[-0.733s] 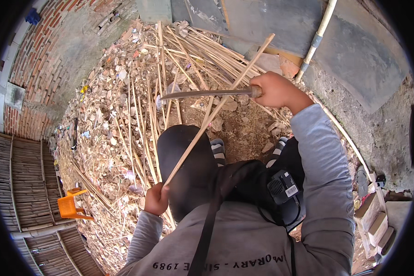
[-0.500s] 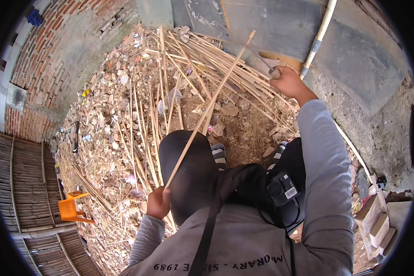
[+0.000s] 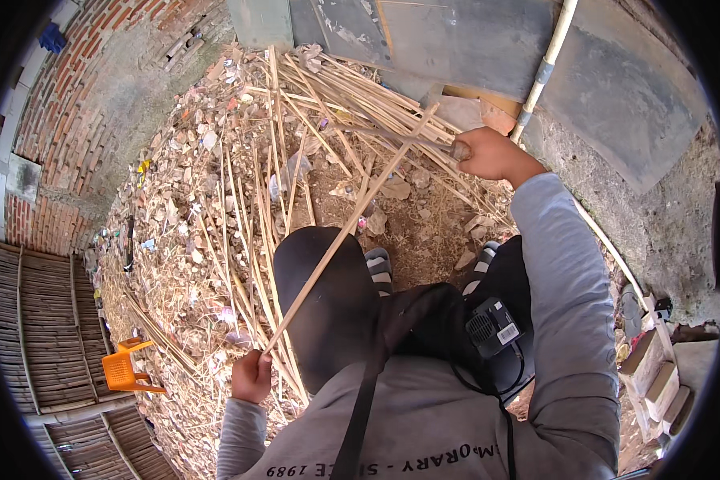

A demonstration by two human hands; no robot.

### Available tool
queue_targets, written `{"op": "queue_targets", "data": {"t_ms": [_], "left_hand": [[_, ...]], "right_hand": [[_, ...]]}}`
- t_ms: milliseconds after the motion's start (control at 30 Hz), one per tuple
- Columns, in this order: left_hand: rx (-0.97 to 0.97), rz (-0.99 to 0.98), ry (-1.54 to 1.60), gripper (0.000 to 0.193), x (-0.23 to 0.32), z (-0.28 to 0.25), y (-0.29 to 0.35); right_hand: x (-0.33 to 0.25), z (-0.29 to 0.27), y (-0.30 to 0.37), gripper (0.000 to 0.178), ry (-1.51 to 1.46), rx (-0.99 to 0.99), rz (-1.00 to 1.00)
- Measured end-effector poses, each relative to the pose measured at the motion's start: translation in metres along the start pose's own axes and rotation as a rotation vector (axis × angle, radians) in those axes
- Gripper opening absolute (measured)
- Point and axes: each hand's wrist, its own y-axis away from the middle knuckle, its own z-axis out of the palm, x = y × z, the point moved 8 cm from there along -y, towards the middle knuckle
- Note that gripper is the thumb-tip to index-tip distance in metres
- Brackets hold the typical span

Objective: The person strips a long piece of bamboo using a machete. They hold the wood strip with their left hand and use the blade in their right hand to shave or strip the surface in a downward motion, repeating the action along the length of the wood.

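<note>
The right hand [image 3: 492,154] is stretched well forward at the end of a nearly straight arm in a grey sleeve, fist clenched around the wooden handle of a knife [image 3: 408,138] whose dark blade runs leftward from the knuckles. The blade meets the upper part of a long bamboo strip [image 3: 348,232], close below its far tip. That strip slants down and leftward across the person's dark-clad knee to the left hand [image 3: 252,376], which sits low beside the thigh, elbow bent, fingers closed around the strip's near end.

Beyond the knife lies a heap of pale bamboo strips [image 3: 328,96], spread over ground littered with shavings and rubble. A white pipe [image 3: 546,68] runs up along the grey wall just beyond the right hand. Far left, near woven bamboo panels [image 3: 32,320], stands a small orange plastic stool [image 3: 124,370].
</note>
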Motion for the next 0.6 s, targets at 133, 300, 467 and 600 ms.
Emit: {"op": "queue_targets", "data": {"t_ms": [133,300,467,600], "left_hand": [[0.0,-0.025,0.004,0.048,-0.017,-0.004,0.011],[0.048,0.064,-0.054,0.055,-0.025,0.003,0.015],[0.055,0.049,0.071,0.052,-0.03,0.003,0.02],[0.073,0.075,-0.004,0.051,-0.032,0.0,0.009]], "right_hand": [[-0.056,0.007,0.004,0.028,0.119,0.027,-0.23],[-0.016,-0.001,0.001,0.03,-0.074,0.032,-0.002],[-0.062,-0.009,0.005,0.027,0.031,0.04,-0.13],[0.015,-0.005,-0.006,0.037,-0.068,0.187,0.089]]}}
